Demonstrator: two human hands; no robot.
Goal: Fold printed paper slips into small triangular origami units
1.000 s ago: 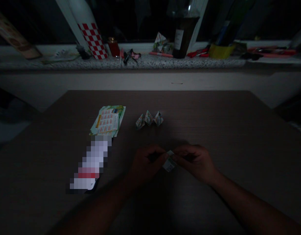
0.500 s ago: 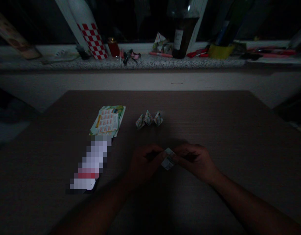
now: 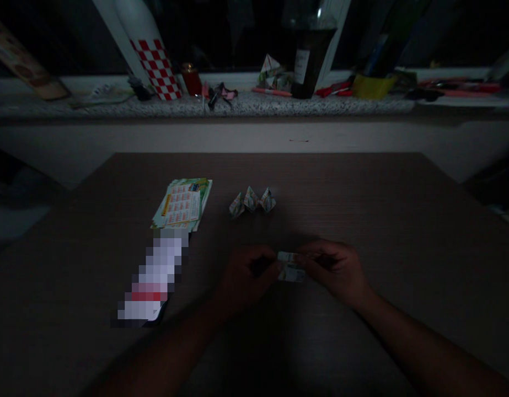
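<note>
A small folded piece of printed paper (image 3: 293, 274) is held just above the table between both hands. My left hand (image 3: 250, 275) pinches its left side between thumb and fingers. On its right side, my right hand (image 3: 335, 270) grips it the same way. Beyond the hands stand three small folded paper shapes with pointed tips: a left one (image 3: 236, 205), a middle one (image 3: 251, 199) and a right one (image 3: 268, 200). To the left lies a stack of printed paper slips (image 3: 182, 204), green and white with red print.
Below the stack, a phone-like flat object (image 3: 159, 270) is blurred out on the brown table (image 3: 353, 187). Behind, a speckled windowsill (image 3: 221, 110) carries a red-and-white checked bottle (image 3: 157, 66), a dark labelled bottle (image 3: 312, 60), a yellow pot (image 3: 372, 87) and several small items.
The paper has turned from a diamond position to a squarer one and shows more width. My right hand has shifted slightly to the right; the left has barely moved.
</note>
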